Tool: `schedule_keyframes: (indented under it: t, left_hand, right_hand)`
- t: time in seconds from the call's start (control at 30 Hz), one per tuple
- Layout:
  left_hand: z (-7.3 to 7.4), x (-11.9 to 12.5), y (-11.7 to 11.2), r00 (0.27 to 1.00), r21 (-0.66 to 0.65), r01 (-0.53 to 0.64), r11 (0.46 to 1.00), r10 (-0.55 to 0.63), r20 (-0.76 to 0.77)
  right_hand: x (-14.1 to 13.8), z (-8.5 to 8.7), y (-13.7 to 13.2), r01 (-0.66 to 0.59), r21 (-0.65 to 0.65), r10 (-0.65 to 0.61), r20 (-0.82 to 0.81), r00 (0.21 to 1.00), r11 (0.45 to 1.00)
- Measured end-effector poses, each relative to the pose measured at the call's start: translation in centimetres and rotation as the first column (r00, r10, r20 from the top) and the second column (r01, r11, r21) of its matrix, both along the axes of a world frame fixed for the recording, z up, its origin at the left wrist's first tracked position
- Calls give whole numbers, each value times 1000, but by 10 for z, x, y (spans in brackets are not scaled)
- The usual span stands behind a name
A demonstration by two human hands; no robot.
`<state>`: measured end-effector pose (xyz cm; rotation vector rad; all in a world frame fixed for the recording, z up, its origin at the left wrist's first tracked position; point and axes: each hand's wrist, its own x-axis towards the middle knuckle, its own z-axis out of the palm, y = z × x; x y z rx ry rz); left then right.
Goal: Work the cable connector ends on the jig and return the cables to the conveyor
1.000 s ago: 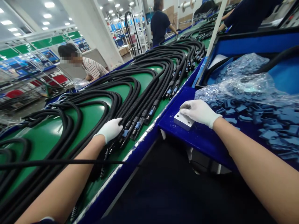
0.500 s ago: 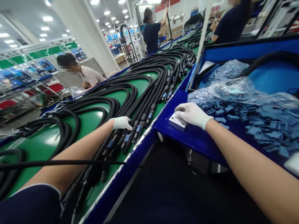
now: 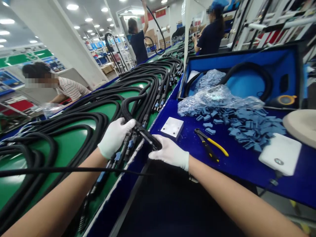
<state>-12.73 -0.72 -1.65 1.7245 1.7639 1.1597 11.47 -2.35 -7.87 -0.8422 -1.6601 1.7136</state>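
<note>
1. Two points of one black braided cable are gripped; the white-gloved left hand is clenched around the sleeved section, and the white-gloved right hand is closed on the black connector end.
2. That cable is held raised between the hands, over the edge of the green belt of the bench; its looped length runs back over the other black cables laid in rows there.
3. The step in hand is judged to be the handling of this one connector end; a steady two-handed hold appears to be called for next (the end is close to the neighbouring connectors).
4. Beside the right hand, on the blue surface, a white metal block and yellow-handled pliers are laid; blue foam pieces are heaped further off, against a clear plastic bag.
5. Other cables are being handled by a co-worker farther along the bench.
</note>
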Motion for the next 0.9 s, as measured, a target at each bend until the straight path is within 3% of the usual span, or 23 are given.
schedule_keyframes:
  t: [0.03,0.1,0.17,0.2,0.23,0.27,0.3,0.37,0.43,0.5,0.57,0.67,0.77,0.9]
  left_hand:
    - [1,9,-4,995,63,10,998,-3,-100]
    - [2,25,-9,920,145,234,961,-171,-354]
    - [-2,39,-8,683,50,573,818,-443,-581]
    - [-7,44,-7,566,-15,680,733,-538,-624]
    - [-13,48,-5,497,-49,734,678,-584,-641]
    - [-21,51,-2,481,-54,747,663,-594,-645]
    - [-29,54,0,503,-40,733,679,-580,-640]
    - [-44,56,4,582,-15,667,745,-534,-614]
    - [-54,58,6,668,0,587,810,-484,-565]
    - [-57,64,7,765,16,496,868,-429,-481]
    - [-54,74,7,862,-4,389,921,-366,-351]
    - [-42,92,9,943,-99,295,951,-306,-129]
    - [-28,106,12,954,-161,299,941,-298,33]
    - [-11,113,12,964,-176,263,948,-252,85]
  right_hand:
    - [9,2,1,26,18,-26,25,999,1000]
    - [29,9,2,-5,50,1,64,998,999]
    - [48,19,5,-101,51,94,119,988,994]
    - [57,25,6,-158,49,149,153,977,986]
    - [65,29,7,-210,64,194,194,962,976]
    - [75,32,9,-230,104,199,248,948,968]
    - [85,34,10,-201,168,139,323,936,965]
    - [107,29,10,-15,368,-190,514,836,930]
    - [127,16,7,108,556,-519,664,539,824]
    - [139,-2,3,42,631,-616,738,275,775]
    - [142,-18,-1,-37,649,-632,751,193,760]
    - [139,-27,0,60,669,-656,702,279,741]
    - [131,-17,4,212,611,-620,596,511,762]
    - [111,4,3,144,650,-472,366,802,747]
